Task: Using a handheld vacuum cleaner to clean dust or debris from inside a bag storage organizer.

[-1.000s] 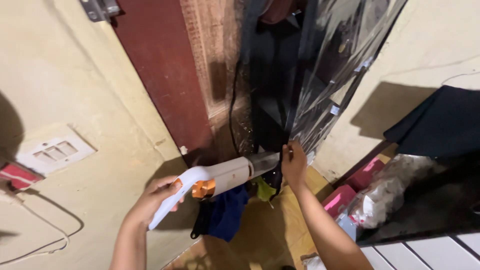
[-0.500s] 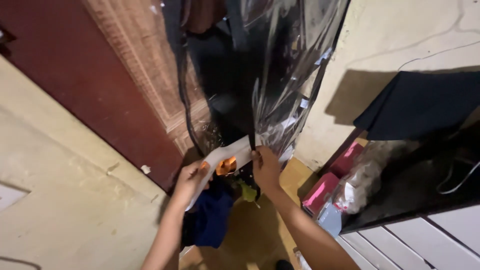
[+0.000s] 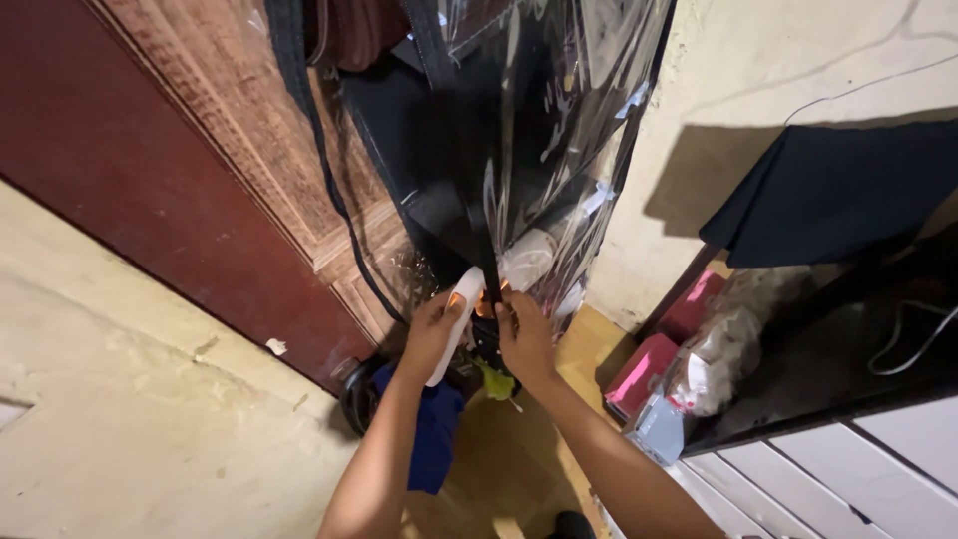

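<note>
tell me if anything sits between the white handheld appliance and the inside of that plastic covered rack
The clear plastic cover hangs over the rack's front. The right hand grips its dark zipper strip at the opening, while the left hand holds the white handheld appliance at that gap. Nothing else visibly blocks it.

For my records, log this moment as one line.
left hand: grips white handheld appliance | right hand: pinches clear plastic cover | beside wooden door

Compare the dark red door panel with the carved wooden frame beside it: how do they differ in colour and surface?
The dark red door panel is smooth, plain and evenly painted; the carved wooden frame is lighter brown, with a grainy, textured surface and stepped mouldings. The panel lies next to the cream wall; the frame borders the clear plastic cover and has a black strap hanging over it. Both run slanted through the view, side by side.
</note>
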